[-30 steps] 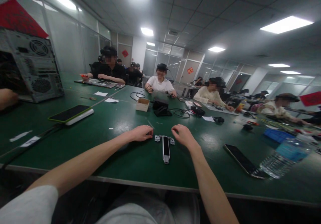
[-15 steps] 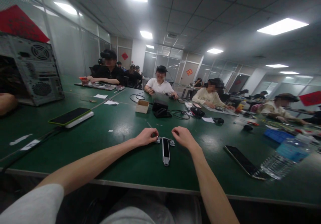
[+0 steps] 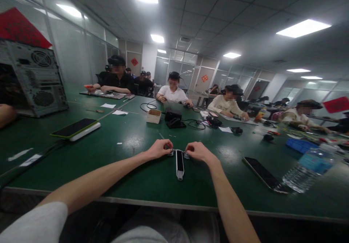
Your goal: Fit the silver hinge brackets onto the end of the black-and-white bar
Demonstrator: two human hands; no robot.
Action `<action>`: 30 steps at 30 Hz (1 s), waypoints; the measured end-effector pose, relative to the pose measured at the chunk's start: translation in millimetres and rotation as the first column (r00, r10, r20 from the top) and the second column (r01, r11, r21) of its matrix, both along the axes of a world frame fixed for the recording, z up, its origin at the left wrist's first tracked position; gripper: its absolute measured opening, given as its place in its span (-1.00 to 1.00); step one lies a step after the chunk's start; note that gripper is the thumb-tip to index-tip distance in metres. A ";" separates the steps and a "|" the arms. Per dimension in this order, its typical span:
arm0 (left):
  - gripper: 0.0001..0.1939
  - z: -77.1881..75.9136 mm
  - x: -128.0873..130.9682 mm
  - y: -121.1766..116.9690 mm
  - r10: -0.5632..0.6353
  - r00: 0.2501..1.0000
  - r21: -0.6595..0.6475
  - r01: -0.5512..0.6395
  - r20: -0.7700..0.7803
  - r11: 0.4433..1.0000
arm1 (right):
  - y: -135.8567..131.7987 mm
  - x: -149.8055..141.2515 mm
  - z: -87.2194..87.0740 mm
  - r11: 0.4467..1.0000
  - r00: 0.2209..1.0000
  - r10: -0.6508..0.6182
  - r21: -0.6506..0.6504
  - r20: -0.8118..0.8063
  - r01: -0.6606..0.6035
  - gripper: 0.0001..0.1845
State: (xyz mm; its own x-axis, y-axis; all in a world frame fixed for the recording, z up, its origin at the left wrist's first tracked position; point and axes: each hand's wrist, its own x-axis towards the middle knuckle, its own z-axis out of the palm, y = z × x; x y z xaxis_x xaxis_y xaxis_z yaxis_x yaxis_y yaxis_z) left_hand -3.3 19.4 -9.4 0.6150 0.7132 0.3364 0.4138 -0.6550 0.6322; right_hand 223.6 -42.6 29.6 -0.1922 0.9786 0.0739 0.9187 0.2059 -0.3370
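On the green table before me lies a slim white device with a long black face (image 3: 180,165), its narrow end toward me. Small grey parts stick out at both sides of its far end. My left hand (image 3: 160,148) pinches the left grey part (image 3: 171,153) between thumb and fingertips. At the other side, the curled fingers of my right hand (image 3: 198,151) are closed on the right grey part (image 3: 187,156). What these parts are is too small to make out, and fingertips partly cover them.
A phone (image 3: 264,174) and a water bottle (image 3: 309,168) lie at right. Left are a green-edged phone (image 3: 75,127) and a computer case (image 3: 35,79). Ahead stand a small box (image 3: 153,116) and a black stand (image 3: 174,119) with cables. Several people work around the table.
My right hand has come down and inward onto the right grey part. My left hand stays at the left one. The view has shifted slightly.
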 end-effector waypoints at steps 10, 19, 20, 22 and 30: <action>-0.90 1.9 -1.5 -1.3 -0.032 0.999 0.009 0.032 0.039 0.999 | 2.3 -2.8 -4.2 0.999 0.999 0.020 -0.040 -0.048 -0.022 -0.83; -0.87 0.0 -2.0 -0.1 -0.048 0.998 0.037 0.047 0.028 0.998 | 1.0 -3.1 -2.9 0.999 0.999 0.025 -0.037 -0.042 -0.026 -0.82; -0.88 -0.2 -1.8 0.1 -0.043 0.999 0.035 0.042 0.026 0.998 | 1.1 -3.1 -3.2 0.999 0.999 0.024 -0.031 -0.040 -0.025 -0.83; -0.89 -0.2 -1.5 -0.1 -0.039 0.999 0.025 0.038 0.027 0.999 | 1.1 -3.3 -3.7 0.999 0.999 0.021 -0.025 -0.037 -0.022 -0.83; -0.91 0.7 -0.9 -1.8 -0.042 0.998 -0.006 0.042 0.053 0.999 | -1.0 -5.9 -0.6 0.999 0.999 0.013 -0.049 -0.036 -0.015 -0.83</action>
State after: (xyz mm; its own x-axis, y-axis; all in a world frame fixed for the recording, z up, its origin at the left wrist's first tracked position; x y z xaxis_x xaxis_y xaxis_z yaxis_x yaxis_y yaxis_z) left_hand -4.2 17.6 -8.7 0.6259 0.6897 0.3642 0.3517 -0.6664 0.6575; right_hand 217.7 -43.6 29.0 -0.2037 0.9785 0.0325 0.9031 0.2006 -0.3796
